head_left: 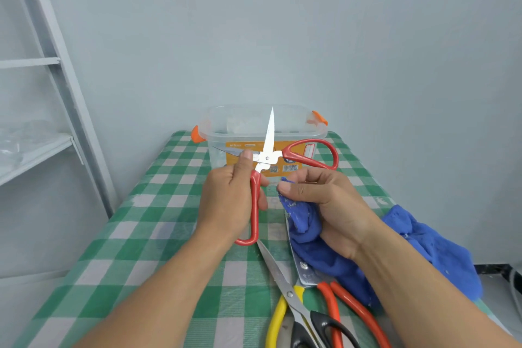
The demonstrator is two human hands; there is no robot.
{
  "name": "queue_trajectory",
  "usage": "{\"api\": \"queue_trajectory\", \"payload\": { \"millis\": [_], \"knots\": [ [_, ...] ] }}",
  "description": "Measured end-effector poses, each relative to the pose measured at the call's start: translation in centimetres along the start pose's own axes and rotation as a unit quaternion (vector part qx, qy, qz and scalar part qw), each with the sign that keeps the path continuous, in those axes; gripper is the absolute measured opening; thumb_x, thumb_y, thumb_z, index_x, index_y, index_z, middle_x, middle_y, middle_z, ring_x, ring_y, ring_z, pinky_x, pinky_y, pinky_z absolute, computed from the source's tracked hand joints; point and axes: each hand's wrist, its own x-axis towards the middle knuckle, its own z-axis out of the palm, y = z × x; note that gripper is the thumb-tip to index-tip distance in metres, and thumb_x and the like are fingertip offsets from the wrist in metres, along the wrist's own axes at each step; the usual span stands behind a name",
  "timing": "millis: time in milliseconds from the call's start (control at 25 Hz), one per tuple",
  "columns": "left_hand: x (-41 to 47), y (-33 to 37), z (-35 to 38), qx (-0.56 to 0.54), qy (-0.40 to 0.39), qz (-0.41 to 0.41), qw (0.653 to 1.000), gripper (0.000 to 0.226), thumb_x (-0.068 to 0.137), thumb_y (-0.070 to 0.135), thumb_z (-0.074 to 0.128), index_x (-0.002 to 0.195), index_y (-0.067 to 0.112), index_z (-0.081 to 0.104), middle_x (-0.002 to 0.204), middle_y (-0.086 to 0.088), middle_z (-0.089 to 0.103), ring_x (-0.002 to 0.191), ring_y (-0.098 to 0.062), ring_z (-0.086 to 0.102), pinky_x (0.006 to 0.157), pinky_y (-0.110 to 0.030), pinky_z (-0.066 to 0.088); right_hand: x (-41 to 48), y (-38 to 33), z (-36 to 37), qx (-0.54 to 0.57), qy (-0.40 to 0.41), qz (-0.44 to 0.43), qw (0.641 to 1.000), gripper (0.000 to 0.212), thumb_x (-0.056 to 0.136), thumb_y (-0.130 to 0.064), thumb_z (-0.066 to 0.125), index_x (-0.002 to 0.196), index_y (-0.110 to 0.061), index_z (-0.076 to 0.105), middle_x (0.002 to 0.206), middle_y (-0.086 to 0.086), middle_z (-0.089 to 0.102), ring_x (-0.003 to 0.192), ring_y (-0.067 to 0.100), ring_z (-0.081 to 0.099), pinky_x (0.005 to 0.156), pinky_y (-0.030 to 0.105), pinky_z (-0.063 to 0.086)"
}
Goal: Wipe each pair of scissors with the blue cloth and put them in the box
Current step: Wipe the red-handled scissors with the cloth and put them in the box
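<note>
My left hand (226,200) grips the red-handled scissors (308,152) by one handle, blades spread wide open in the air; one blade points up, the other lies under my thumb. My right hand (324,203) holds a bunched part of the blue cloth (418,240) just right of the scissors, apart from the blades. The rest of the cloth trails over the table's right side. The clear plastic box (226,127) with orange clips stands behind, at the far end of the table. More scissors (285,280) lie near the front edge: yellow-handled, black-handled and orange-handled (350,305).
The table carries a green and white checked cover (141,234). A grey metal shelf frame (56,110) stands at the left, and a plain wall rises right behind the box.
</note>
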Motion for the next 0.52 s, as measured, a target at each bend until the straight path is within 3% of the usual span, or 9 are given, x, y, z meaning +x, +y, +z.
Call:
{"api": "queue_trajectory", "payload": {
  "millis": [80, 240, 360, 520],
  "knots": [
    [0.0, 0.2, -0.3, 0.01, -0.001, -0.004, 1.0, 0.063, 0.105, 0.049, 0.038, 0.066, 0.013, 0.073, 0.05, -0.01, 0.064, 0.049, -0.018, 0.057, 0.061, -0.031, 0.043, -0.4, -0.6, 0.0, -0.001, -0.01, -0.052, 0.999, 0.012, 0.071, -0.01, 0.074, 0.072, -0.003, 0.064, 0.061, 0.004, 0.063, 0.055, 0.009, 0.06, 0.055, 0.019, 0.049],
    [0.0, 0.4, -0.5, 0.025, -0.014, -0.01, 1.0, 0.064, 0.105, 0.05, 0.037, 0.064, 0.013, 0.071, 0.051, -0.009, 0.064, 0.052, -0.019, 0.059, 0.066, -0.032, 0.048, 0.0, -1.4, -1.1, -0.063, 0.095, -0.17, 0.979, 0.008, 0.085, -0.012, 0.072, 0.077, -0.011, 0.071, 0.07, -0.004, 0.072, 0.064, 0.007, 0.064, 0.059, 0.019, 0.05],
    [-0.2, 0.6, -0.4, 0.041, -0.024, -0.016, 0.999, 0.064, 0.104, 0.051, 0.037, 0.067, 0.012, 0.071, 0.051, -0.008, 0.065, 0.051, -0.016, 0.059, 0.064, -0.031, 0.048, 0.3, -0.8, -1.0, -0.17, 0.09, -0.207, 0.959, 0.015, 0.093, -0.007, 0.067, 0.085, -0.016, 0.076, 0.083, -0.003, 0.077, 0.08, 0.011, 0.071, 0.075, 0.023, 0.055],
    [-0.5, 0.9, 0.0, 0.06, -0.035, -0.02, 0.997, 0.065, 0.104, 0.051, 0.038, 0.067, 0.009, 0.071, 0.05, -0.008, 0.065, 0.044, -0.011, 0.055, 0.058, -0.027, 0.043, 0.5, 0.9, -0.3, -0.33, 0.073, -0.309, 0.889, 0.022, 0.094, -0.004, 0.066, 0.095, -0.025, 0.072, 0.091, -0.012, 0.073, 0.093, 0.001, 0.066, 0.082, 0.012, 0.047]
  ]
}}
